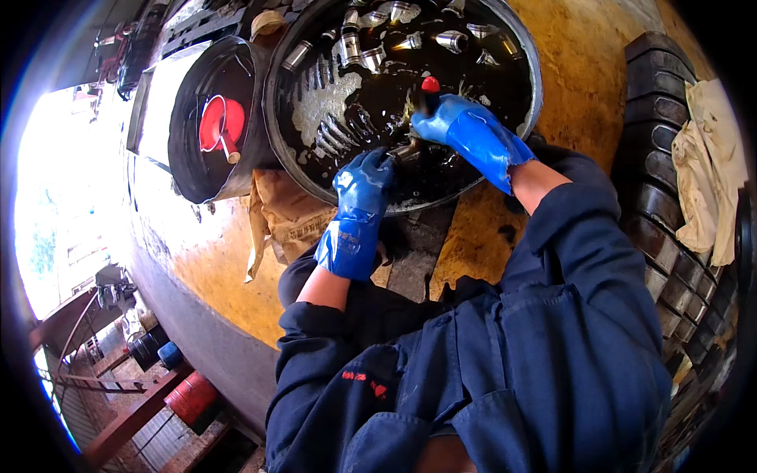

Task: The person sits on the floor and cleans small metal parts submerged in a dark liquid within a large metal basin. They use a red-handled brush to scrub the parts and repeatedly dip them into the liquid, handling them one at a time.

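Observation:
A wide round metal basin (272,118) of dark, oily liquid stands in front of me. My right hand (453,120), in a blue rubber glove, is closed round a dark tool with a red end (430,83); its working end is hard to make out. My left hand (363,183), gloved the same way, is at the near side of the basin. Its fingers curl at a shiny metal part (407,150) low in the basin, partly hidden by glove and liquid. Several cylindrical metal parts (452,41) lie in the liquid toward the far side.
Left of the basin stands a dark drum (256,118) with a red funnel-like scoop (221,124) inside. Crumpled brown paper (288,209) lies beside it. On the right are stacked dark metal blocks (656,150) with a beige cloth (706,158) over them.

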The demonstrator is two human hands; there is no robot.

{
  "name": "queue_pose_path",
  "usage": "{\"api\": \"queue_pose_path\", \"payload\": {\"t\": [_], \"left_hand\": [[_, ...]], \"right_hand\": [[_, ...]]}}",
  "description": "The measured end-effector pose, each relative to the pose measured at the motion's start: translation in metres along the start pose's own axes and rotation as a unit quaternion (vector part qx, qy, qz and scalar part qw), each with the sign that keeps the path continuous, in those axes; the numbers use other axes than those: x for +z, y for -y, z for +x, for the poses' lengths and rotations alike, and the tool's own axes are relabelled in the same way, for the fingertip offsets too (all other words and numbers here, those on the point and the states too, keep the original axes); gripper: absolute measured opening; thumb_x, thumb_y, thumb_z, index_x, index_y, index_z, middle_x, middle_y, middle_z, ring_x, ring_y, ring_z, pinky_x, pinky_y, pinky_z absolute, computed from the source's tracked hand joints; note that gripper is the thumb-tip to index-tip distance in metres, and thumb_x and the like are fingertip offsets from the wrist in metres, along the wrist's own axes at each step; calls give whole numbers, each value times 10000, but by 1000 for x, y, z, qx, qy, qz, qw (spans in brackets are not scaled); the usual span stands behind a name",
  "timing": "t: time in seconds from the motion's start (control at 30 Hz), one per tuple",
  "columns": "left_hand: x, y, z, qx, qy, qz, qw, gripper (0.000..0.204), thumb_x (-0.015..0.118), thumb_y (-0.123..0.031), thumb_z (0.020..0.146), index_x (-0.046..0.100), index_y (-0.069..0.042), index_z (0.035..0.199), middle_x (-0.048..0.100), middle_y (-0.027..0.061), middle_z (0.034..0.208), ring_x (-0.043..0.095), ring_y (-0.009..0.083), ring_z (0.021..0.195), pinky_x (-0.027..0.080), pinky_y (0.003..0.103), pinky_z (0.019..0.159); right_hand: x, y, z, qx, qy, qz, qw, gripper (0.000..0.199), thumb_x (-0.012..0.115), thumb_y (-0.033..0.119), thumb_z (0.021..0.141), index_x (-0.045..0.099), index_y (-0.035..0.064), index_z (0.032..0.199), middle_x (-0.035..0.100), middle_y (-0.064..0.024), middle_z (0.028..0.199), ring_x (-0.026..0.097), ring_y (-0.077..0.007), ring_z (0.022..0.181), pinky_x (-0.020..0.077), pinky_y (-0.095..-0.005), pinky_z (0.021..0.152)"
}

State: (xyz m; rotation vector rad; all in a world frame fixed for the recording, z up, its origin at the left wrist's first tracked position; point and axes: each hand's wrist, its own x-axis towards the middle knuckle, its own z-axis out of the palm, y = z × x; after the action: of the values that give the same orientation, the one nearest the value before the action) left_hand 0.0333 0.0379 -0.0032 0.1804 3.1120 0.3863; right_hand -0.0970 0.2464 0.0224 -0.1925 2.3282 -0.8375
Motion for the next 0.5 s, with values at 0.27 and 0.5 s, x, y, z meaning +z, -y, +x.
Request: {"api": "queue_pose_path", "payload": {"t": [0.27,0.5], "left_hand": [[-14,9,-11,-146,220,-230,937,424,743,-379,960,708,-67,1244,770,106,1023,718,205,882,560,362,792],[45,40,10,-312,146,-351,871,325,802,-286,928,738,-3,1074,728,51,830,605,131,737,519,334,681]], "right_hand": [[13,-6,9,-46,52,74,995,439,665,504,889,745,91,1018,743,-100,857,700,-207,809,539,-378,809],[22,-31,18,-35,51,113,992,428,662,492,896,739,74,935,733,-100,849,690,-205,800,527,-361,791]]}}
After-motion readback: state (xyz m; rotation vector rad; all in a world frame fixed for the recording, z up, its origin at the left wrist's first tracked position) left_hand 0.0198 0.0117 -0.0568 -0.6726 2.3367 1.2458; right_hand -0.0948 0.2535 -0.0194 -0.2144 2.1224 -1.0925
